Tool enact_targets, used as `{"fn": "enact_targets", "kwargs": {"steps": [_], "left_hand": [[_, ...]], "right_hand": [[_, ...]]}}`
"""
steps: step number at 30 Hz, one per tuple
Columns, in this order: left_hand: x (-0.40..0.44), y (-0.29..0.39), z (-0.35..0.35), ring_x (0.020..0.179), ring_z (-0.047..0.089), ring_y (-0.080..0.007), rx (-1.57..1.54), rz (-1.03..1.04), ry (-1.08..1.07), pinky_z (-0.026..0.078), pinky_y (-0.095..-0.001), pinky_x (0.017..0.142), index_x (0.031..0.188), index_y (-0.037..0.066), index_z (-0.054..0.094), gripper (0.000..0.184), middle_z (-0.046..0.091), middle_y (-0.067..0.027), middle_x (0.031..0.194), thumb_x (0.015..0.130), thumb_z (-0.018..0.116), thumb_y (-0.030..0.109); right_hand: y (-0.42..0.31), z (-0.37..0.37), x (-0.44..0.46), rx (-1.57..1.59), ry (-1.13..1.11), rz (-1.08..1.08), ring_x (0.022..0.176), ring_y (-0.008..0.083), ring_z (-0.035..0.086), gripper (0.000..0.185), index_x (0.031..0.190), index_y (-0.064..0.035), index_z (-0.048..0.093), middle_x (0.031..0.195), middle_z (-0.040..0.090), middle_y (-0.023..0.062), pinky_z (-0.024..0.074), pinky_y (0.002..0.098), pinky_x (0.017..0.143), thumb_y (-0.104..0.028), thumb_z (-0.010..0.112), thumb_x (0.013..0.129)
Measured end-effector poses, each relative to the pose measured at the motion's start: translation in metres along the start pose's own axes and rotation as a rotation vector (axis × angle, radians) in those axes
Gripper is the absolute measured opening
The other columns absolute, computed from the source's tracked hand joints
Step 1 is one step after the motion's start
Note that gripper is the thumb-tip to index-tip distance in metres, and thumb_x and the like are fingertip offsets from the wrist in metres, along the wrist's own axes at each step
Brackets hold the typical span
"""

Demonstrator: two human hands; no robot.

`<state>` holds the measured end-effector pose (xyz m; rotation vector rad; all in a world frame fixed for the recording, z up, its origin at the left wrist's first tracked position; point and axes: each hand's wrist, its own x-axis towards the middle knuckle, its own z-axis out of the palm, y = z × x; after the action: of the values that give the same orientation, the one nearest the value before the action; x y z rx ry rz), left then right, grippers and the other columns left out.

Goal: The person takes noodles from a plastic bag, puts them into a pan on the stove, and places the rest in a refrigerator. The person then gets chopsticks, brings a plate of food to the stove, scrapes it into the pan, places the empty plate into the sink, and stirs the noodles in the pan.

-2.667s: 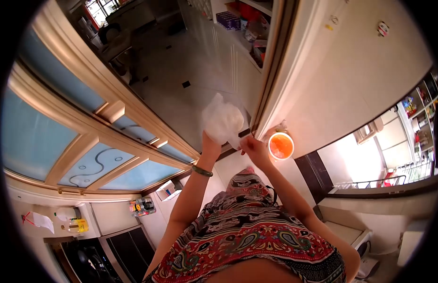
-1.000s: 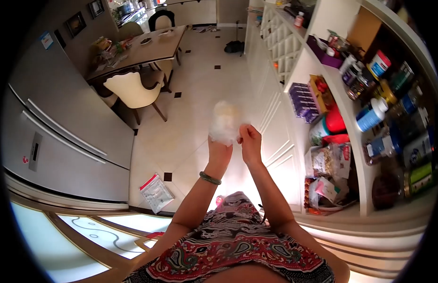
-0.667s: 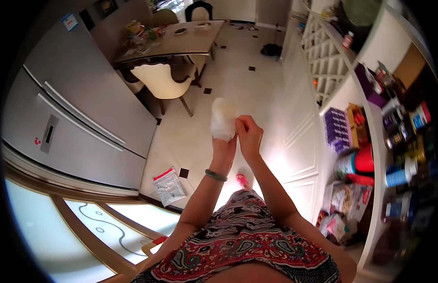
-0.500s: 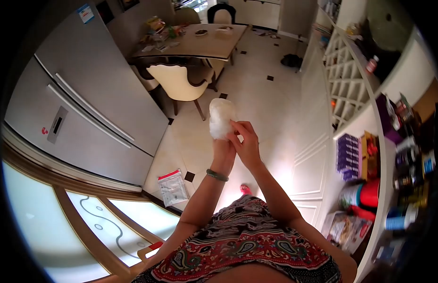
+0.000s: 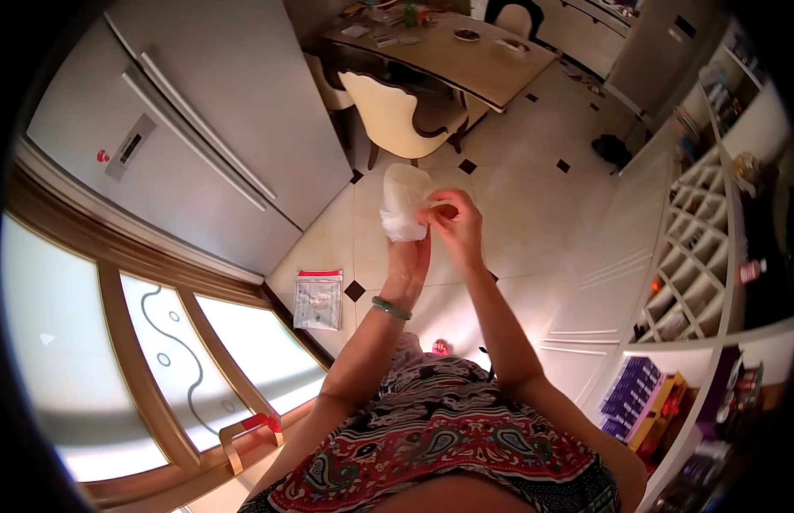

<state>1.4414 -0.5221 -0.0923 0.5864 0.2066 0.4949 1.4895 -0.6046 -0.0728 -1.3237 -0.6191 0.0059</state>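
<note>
A whitish, rounded bundle that looks like thin, crumpled plastic rests upright in my left hand. My left fingers are mostly hidden behind it, and a green bangle circles that wrist. At the bundle's right edge, my right hand pinches the thin material between thumb and fingertips. What lies inside the bundle, if anything, cannot be made out.
A grey fridge stands to the left above a glass-panelled door. On the floor lies a clear bag with a red top. Ahead are a cream chair and a dining table; shelves line the right.
My view has swung left, so the fridge, table and chair sit further right in it. My right hand has shifted slightly up and right along the bundle's edge; my left hand still holds it.
</note>
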Motion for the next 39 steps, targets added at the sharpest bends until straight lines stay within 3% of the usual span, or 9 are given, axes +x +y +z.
{"fn": "enact_targets", "kwargs": {"steps": [5, 10, 13, 17, 22, 28, 33, 38, 39], "left_hand": [[0.051, 0.044, -0.02, 0.094, 0.062, -0.0198, 0.208, 0.177, 0.075, 0.054, -0.0316, 0.081, 0.118, 0.0, 0.053, 0.03, 0.061, -0.0088, 0.108, 0.088, 0.056, -0.001], [0.107, 0.086, -0.048, 0.11, 0.058, -0.0231, 0.091, 0.125, 0.014, 0.05, -0.0349, 0.094, 0.124, 0.0, 0.049, 0.039, 0.057, -0.0118, 0.121, 0.086, 0.048, -0.009], [0.141, 0.129, -0.061, 0.116, 0.054, -0.023, 0.072, 0.031, -0.087, 0.041, -0.04, 0.103, 0.128, 0.002, 0.047, 0.043, 0.056, -0.0097, 0.125, 0.086, 0.044, -0.008], [0.172, 0.175, -0.079, 0.116, 0.054, -0.0238, 0.077, 0.075, 0.103, 0.043, -0.0417, 0.1, 0.128, 0.003, 0.048, 0.043, 0.056, -0.0103, 0.125, 0.086, 0.043, -0.008], [0.202, 0.232, -0.132, 0.116, 0.053, -0.0261, -0.191, -0.202, -0.251, 0.043, -0.0418, 0.097, 0.129, 0.005, 0.048, 0.045, 0.056, -0.0107, 0.124, 0.085, 0.056, 0.007], [0.227, 0.286, -0.17, 0.126, 0.044, -0.0265, -0.159, -0.254, -0.028, 0.039, -0.0568, 0.102, 0.135, 0.008, 0.043, 0.064, 0.049, -0.0087, 0.134, 0.079, 0.073, 0.016], [0.241, 0.334, -0.172, 0.133, 0.038, -0.0239, 0.001, -0.058, 0.004, 0.037, -0.0508, 0.107, 0.147, 0.011, 0.03, 0.066, 0.034, -0.0079, 0.149, 0.091, 0.063, 0.02], [0.266, 0.392, -0.263, 0.122, 0.052, -0.02, 0.633, 0.195, 0.595, 0.043, -0.0345, 0.099, 0.139, 0.005, 0.045, 0.05, 0.05, -0.0083, 0.139, 0.093, 0.058, 0.02], [0.286, 0.422, -0.259, 0.123, 0.051, -0.0186, 0.595, 0.409, 0.629, 0.043, -0.032, 0.099, 0.138, 0.005, 0.046, 0.049, 0.052, -0.0075, 0.136, 0.095, 0.055, 0.027]], "right_hand": [[0.003, 0.066, 0.031, -0.32, 0.121, -0.213, 0.077, 0.0224, 0.065, 0.028, 0.102, -0.0015, 0.064, 0.093, 0.067, 0.0127, 0.0526, 0.0297, 0.069, -0.004, 0.074, 0.076], [0.045, 0.102, 0.091, -0.341, 0.039, -0.156, 0.078, 0.0218, 0.064, 0.028, 0.106, -0.0011, 0.063, 0.091, 0.066, 0.0113, 0.0512, 0.0306, 0.071, -0.012, 0.072, 0.081], [0.073, 0.133, 0.131, 0.604, -0.056, 0.385, 0.084, 0.0103, 0.057, 0.021, 0.104, 0.0028, 0.061, 0.091, 0.062, 0.004, 0.0474, 0.0266, 0.071, -0.009, 0.066, 0.087], [0.124, 0.197, 0.158, 0.515, -0.026, 0.47, 0.081, 0.0103, 0.055, 0.019, 0.102, -0.0023, 0.061, 0.09, 0.06, 0.0029, 0.0449, 0.0252, 0.073, -0.02, 0.059, 0.095], [0.134, 0.24, 0.181, 0.67, -0.498, 0.725, 0.08, 0.0091, 0.054, 0.035, 0.11, -0.0044, 0.06, 0.093, 0.059, 0.0005, 0.0447, 0.0239, 0.07, -0.037, 0.052, 0.099], [0.136, 0.308, 0.222, 0.54, -0.496, 0.66, 0.084, 0.0077, 0.055, 0.031, 0.121, -0.002, 0.056, 0.1, 0.061, 0.0014, 0.0454, 0.0237, 0.062, -0.023, 0.052, 0.098], [0.191, 0.374, 0.259, 0.956, -0.43, 0.93, 0.115, 0.0232, 0.056, 0.038, 0.132, -0.0054, 0.046, 0.124, 0.057, 0.0109, 0.0468, 0.0364, 0.099, -0.017, 0.053, 0.097], [0.219, 0.384, 0.396, 0.929, -0.57, 0.796, 0.118, 0.0297, 0.055, 0.042, 0.138, -0.0152, 0.037, 0.13, 0.052, 0.0105, 0.0543, 0.0474, 0.086, -0.017, 0.051, 0.098], [0.229, 0.389, 0.407, 0.767, -0.532, 0.842, 0.107, 0.0226, 0.06, 0.034, 0.132, -0.0111, 0.044, 0.121, 0.057, 0.0087, 0.0554, 0.037, 0.077, -0.016, 0.05, 0.099]]}}
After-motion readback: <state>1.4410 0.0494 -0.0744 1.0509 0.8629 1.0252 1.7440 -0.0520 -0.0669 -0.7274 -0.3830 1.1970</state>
